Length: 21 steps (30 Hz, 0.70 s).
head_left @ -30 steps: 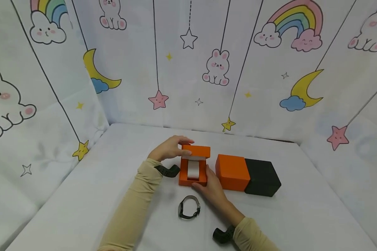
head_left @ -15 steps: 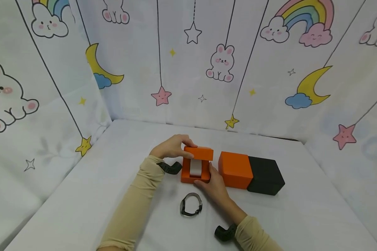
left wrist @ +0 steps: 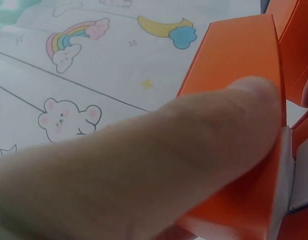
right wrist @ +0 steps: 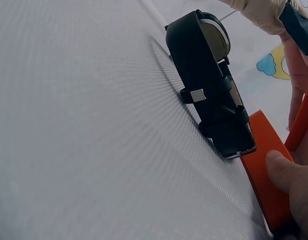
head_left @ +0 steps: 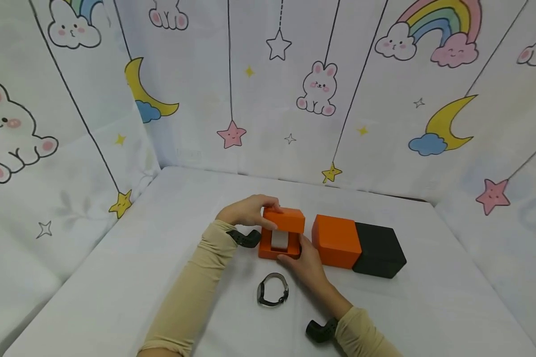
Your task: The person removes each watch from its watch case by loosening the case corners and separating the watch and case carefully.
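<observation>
A small orange watch box with a hinged lid stands on the white table, its lid (head_left: 290, 220) partly lowered over the base (head_left: 270, 254). Inside the base sits a white cushion (head_left: 279, 240). My left hand (head_left: 247, 211) grips the lid, with the thumb (left wrist: 244, 115) along its face in the left wrist view. My right hand (head_left: 307, 262) holds the base at its right front corner; in the right wrist view the thumb (right wrist: 284, 172) presses the front wall. A dark-strapped wristwatch (right wrist: 194, 65), buckled into a loop, lies on the table in front of the box.
To the right of the watch box stand an orange box (head_left: 338, 241) and a black box (head_left: 379, 250), side by side and touching. White cloth with cartoon prints (head_left: 259, 99) walls in the table at the back and sides.
The lid has swung down toward the base with my left hand on it, so less of the cushion shows. My right hand keeps its hold. The head view has shifted slightly.
</observation>
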Tool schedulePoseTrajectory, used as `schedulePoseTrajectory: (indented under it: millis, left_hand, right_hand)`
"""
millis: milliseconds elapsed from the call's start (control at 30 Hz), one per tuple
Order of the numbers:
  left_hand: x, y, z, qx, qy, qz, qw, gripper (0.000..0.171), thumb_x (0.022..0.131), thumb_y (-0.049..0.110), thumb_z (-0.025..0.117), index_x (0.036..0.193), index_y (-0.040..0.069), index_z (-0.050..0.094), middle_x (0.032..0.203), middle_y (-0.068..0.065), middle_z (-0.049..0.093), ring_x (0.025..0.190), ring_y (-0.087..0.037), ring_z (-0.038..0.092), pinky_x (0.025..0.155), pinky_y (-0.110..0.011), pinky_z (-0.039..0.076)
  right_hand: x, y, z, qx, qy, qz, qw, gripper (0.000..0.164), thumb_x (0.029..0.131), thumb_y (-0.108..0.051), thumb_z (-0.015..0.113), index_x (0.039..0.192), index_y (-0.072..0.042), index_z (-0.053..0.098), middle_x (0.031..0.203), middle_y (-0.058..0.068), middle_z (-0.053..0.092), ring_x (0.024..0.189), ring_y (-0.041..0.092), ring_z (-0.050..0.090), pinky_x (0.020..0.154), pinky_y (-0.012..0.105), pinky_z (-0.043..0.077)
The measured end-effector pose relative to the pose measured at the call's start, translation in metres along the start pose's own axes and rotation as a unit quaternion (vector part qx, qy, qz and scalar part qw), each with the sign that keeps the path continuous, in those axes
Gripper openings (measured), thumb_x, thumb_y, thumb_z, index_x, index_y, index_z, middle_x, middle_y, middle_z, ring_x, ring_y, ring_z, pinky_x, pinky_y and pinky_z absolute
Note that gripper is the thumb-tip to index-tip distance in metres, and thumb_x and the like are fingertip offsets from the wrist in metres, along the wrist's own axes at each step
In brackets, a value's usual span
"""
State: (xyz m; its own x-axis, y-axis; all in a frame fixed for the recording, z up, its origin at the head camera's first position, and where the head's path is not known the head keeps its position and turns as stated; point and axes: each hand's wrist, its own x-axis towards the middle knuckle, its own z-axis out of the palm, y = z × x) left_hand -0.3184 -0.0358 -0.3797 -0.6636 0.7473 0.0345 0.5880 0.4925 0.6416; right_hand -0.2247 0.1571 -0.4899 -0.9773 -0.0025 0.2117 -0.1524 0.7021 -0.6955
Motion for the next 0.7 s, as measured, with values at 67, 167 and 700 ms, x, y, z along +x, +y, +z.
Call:
schedulePoseTrajectory:
  millis: [67, 167, 700]
  left_hand:
    - [-0.002, 0.001, 0.000, 0.010, -0.001, 0.006, 0.9999, 0.027, 0.072, 0.026, 0.076, 0.093, 0.022, 0.059, 0.102, 0.009, 0.060, 0.094, -0.010, 0.052, 0.087, -0.029, 0.044]
    - [-0.003, 0.004, 0.001, 0.030, -0.004, 0.013, 0.9995, 0.028, 0.072, 0.024, 0.076, 0.094, 0.021, 0.060, 0.103, 0.007, 0.061, 0.093, -0.010, 0.053, 0.085, -0.029, 0.045]
    - [-0.002, 0.018, 0.014, 0.206, -0.056, 0.017, 0.9769, 0.068, 0.066, 0.032, 0.079, 0.128, 0.034, 0.050, 0.105, -0.001, 0.048, 0.093, -0.014, 0.042, 0.081, -0.027, 0.039]
  right_hand:
    - [0.000, 0.000, 0.000, 0.003, -0.002, 0.004, 1.000, 0.074, 0.067, -0.038, 0.076, 0.130, -0.018, 0.042, 0.118, 0.000, 0.054, 0.105, 0.016, 0.054, 0.095, 0.037, 0.043]
    - [-0.001, -0.001, 0.001, 0.008, -0.006, 0.011, 1.000, 0.071, 0.067, -0.039, 0.076, 0.127, -0.019, 0.044, 0.116, -0.001, 0.055, 0.103, 0.015, 0.054, 0.094, 0.036, 0.044]
    - [-0.005, -0.002, 0.000, 0.020, 0.014, -0.006, 1.000, 0.065, 0.068, -0.040, 0.075, 0.122, -0.016, 0.049, 0.112, -0.002, 0.058, 0.103, 0.014, 0.055, 0.091, 0.037, 0.044]
